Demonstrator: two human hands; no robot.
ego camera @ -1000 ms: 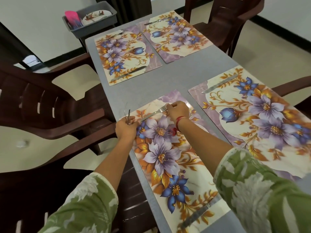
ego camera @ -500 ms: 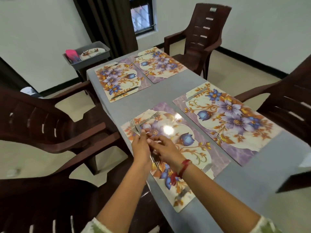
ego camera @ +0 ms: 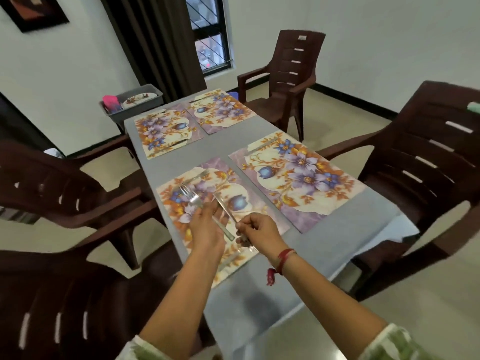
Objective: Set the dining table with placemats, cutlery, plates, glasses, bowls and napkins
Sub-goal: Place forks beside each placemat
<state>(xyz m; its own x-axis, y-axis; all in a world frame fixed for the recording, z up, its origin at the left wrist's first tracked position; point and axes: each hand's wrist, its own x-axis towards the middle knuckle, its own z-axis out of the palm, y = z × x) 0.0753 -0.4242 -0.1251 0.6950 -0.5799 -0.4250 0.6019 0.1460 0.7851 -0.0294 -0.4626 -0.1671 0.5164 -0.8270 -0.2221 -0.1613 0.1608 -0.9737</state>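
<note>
All four placemats are down on your grey worktop (ego camera: 259,302): the near-left placemat (ego camera: 228,201) under your hands, the near-right placemat (ego camera: 298,178) beside it, and the two far ones, the far-left placemat (ego camera: 166,131) and the far-right placemat (ego camera: 220,110), at the other end. That stage looks finished.

Cutlery is partly out. A fork (ego camera: 197,176) lies along the far edge of the near-left placemat, and each of the other mats carries one slim silver piece along an edge; these appear to be knives, though the blur makes that hard to confirm. So the other three settings most likely lack their forks.

Your left hand (ego camera: 205,227) is clenched around a bunch of forks (ego camera: 191,194), tines pointing away from you, held above the near-left placemat. Your right hand (ego camera: 255,231) pinches one piece of cutlery (ego camera: 226,209) between fingers (ego camera: 241,224) and thumb, apparently drawing it out of that bunch, its long handle crossing in front of your left hand. It is in the air, not yet laid on any mat.

Still to do, judging from the worktop: no plates, glasses, bowls or napkins stand at any setting. The grey tub (ego camera: 135,106) beyond the far end holds at least one patterned plate (ego camera: 140,99) and something pink (ego camera: 110,102), so more supplies wait there. You are roughly through the early third of the job, with the forks to finish and all the crockery to come.
</note>
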